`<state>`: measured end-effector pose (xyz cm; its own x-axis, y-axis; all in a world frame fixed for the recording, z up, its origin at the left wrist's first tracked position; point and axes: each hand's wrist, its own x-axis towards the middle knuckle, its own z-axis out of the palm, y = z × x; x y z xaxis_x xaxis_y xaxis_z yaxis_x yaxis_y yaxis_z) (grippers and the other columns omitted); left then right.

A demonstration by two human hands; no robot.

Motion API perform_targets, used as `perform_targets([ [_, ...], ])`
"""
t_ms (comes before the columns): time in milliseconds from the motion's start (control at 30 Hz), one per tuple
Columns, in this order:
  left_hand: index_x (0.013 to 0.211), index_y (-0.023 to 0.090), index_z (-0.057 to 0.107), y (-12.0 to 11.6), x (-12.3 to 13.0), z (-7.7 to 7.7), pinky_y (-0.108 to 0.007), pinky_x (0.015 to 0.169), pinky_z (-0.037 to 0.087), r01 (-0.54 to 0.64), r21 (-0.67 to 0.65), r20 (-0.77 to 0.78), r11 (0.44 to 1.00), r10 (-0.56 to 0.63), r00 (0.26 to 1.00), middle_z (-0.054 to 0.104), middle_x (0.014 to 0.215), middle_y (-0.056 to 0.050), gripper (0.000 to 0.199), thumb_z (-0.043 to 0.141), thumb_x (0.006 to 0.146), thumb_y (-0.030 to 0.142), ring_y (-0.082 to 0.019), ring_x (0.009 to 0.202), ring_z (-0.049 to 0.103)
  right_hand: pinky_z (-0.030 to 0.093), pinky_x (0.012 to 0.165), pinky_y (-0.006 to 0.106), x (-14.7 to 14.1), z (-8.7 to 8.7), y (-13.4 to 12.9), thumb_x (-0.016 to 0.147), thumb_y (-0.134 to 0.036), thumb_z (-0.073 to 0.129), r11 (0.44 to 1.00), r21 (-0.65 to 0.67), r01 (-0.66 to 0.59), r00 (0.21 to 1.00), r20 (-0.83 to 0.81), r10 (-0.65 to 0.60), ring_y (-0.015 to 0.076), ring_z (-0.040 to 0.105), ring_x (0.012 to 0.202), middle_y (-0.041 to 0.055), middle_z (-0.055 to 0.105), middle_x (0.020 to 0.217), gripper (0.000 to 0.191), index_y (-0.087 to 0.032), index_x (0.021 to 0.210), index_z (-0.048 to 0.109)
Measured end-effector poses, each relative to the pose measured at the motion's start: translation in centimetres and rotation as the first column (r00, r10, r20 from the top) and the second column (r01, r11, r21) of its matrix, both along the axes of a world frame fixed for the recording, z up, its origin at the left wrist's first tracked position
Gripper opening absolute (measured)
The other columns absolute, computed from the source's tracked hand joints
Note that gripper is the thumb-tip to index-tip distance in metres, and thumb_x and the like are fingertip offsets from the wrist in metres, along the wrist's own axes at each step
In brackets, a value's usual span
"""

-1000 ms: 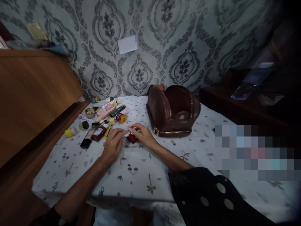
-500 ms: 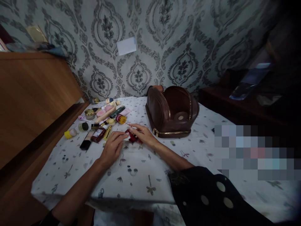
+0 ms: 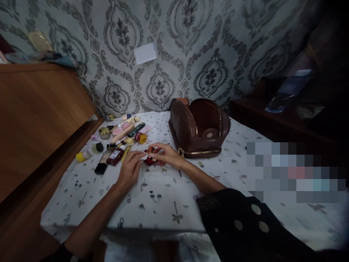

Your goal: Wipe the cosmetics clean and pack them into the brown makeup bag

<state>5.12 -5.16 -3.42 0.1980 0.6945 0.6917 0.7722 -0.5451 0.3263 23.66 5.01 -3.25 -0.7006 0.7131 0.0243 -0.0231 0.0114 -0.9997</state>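
Between my two hands is a small, glossy dark red object (image 3: 149, 161), low over the tablecloth; its kind is hard to tell. A copper-brown part shows at its top, under the fingers of my right hand (image 3: 167, 156), which are closed around it. My left hand (image 3: 132, 165) holds the object from the other side with bent fingers, its fingertips at the edge. Just beyond lie a red jar with a yellow lid (image 3: 140, 138), a slim gold tube (image 3: 125, 153) and a dark red bottle with a label (image 3: 115, 155).
An unzipped brown leather bag (image 3: 200, 129) stands behind my right hand. Several cosmetics, among them a black-capped bottle (image 3: 102, 163) and a gold-lidded jar (image 3: 104, 133), lie at the left. A wooden panel (image 3: 40, 120) borders the table on that side.
My right hand has turned and closed its fingers on the top of the red object, where a copper-brown part now shows. My left hand stays beside it. The view has shifted slightly.
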Motion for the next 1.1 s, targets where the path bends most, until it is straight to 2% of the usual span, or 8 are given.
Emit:
perform_targets([
  [167, 0.120, 0.021, 0.062, -0.1, 0.0, -0.1, -0.038, 0.090, 0.049, -0.004, 0.051, -0.049, 0.999, 0.006, 0.999, 0.061, 0.110, -0.008, 0.031, 0.047, 0.095, 0.009, -0.021, 0.104, 0.057, 0.039, 0.044, 0.017, -0.5, 0.1, -0.5, 0.072, -0.053, 0.075, 0.986, 0.164, 0.022, 0.999, -0.044, -0.015, 0.0074, 0.050, 0.053, -0.0050, 0.055, 0.067, 0.045, -0.019, 0.099, 0.064],
  [333, 0.122, 0.020, 0.061, -0.1, 0.4, -0.1, -0.039, 0.089, 0.050, -0.008, 0.099, -0.113, 0.995, 0.020, 0.993, 0.062, 0.109, -0.010, 0.033, 0.046, 0.095, 0.008, -0.022, 0.102, 0.056, 0.040, 0.053, 0.018, -0.7, -0.5, -0.3, 0.078, -0.048, 0.071, 0.954, 0.290, 0.079, 0.996, -0.069, -0.061, 0.0081, 0.055, 0.058, -0.0043, 0.059, 0.065, 0.036, -0.017, 0.095, 0.064],
  [533, 0.124, 0.022, 0.061, -0.1, 1.0, 0.2, -0.041, 0.089, 0.050, 0.022, 0.120, -0.189, 0.993, 0.001, 0.982, 0.063, 0.111, -0.010, 0.035, 0.046, 0.095, 0.008, -0.023, 0.104, 0.055, 0.046, 0.055, 0.020, -0.7, -0.9, -0.2, 0.079, -0.051, 0.069, 0.940, 0.283, 0.188, 0.982, -0.052, -0.180, 0.0120, 0.064, 0.061, -0.0011, 0.066, 0.070, 0.038, -0.018, 0.096, 0.065],
  [700, 0.127, 0.024, 0.060, -0.2, 1.0, 0.2, -0.042, 0.090, 0.051, 0.041, 0.084, -0.174, 0.996, -0.026, 0.984, 0.064, 0.111, -0.010, 0.037, 0.045, 0.096, 0.009, -0.023, 0.105, 0.056, 0.044, 0.044, 0.020, -0.5, -0.3, -0.5, 0.083, -0.058, 0.062, 0.946, 0.208, 0.247, 0.954, 0.121, -0.276, 0.0115, 0.059, 0.046, -0.0015, 0.062, 0.060, 0.041, -0.018, 0.089, 0.065],
  [867, 0.122, 0.024, 0.063, -0.1, 0.6, 0.1, -0.040, 0.087, 0.052, 0.008, 0.042, -0.095, 0.999, -0.004, 0.995, 0.064, 0.108, -0.009, 0.034, 0.047, 0.096, 0.011, -0.021, 0.101, 0.059, 0.043, 0.039, 0.022, -0.3, 0.1, -0.5, 0.087, -0.061, 0.055, 0.957, 0.173, 0.232, 0.930, 0.249, -0.271, 0.0122, 0.055, 0.042, -0.0019, 0.059, 0.054, 0.043, -0.019, 0.077, 0.057],
  [967, 0.121, 0.024, 0.064, 0.0, 0.5, -0.1, -0.039, 0.089, 0.051, 0.005, 0.003, -0.053, 1.000, -0.005, 0.999, 0.064, 0.109, -0.008, 0.032, 0.047, 0.096, 0.012, -0.021, 0.103, 0.059, 0.044, 0.041, 0.022, -0.3, -0.1, -0.3, 0.088, -0.058, 0.056, 0.956, 0.190, 0.222, 0.937, 0.230, -0.264, 0.0115, 0.056, 0.045, -0.0013, 0.060, 0.059, 0.041, -0.018, 0.081, 0.060],
  [1033, 0.120, 0.024, 0.064, 0.1, 0.5, -0.1, -0.039, 0.090, 0.051, 0.006, -0.008, -0.030, 1.000, -0.006, 1.000, 0.063, 0.110, -0.008, 0.032, 0.048, 0.096, 0.012, -0.021, 0.103, 0.059, 0.044, 0.041, 0.021, -0.1, -0.3, -0.1, 0.089, -0.054, 0.056, 0.963, 0.185, 0.198, 0.958, 0.174, -0.230, 0.0097, 0.055, 0.046, -0.0005, 0.063, 0.070, 0.038, -0.018, 0.097, 0.065],
  [1100, 0.120, 0.023, 0.064, 0.1, 0.5, -0.2, -0.038, 0.090, 0.051, 0.008, -0.008, -0.017, 1.000, -0.008, 1.000, 0.064, 0.110, -0.008, 0.032, 0.048, 0.095, 0.012, -0.020, 0.103, 0.059, 0.044, 0.042, 0.021, 0.0, -0.5, 0.2, 0.089, -0.049, 0.058, 0.972, 0.176, 0.152, 0.979, 0.106, -0.173, 0.0083, 0.054, 0.048, 0.0009, 0.066, 0.085, 0.042, -0.021, 0.119, 0.062],
])
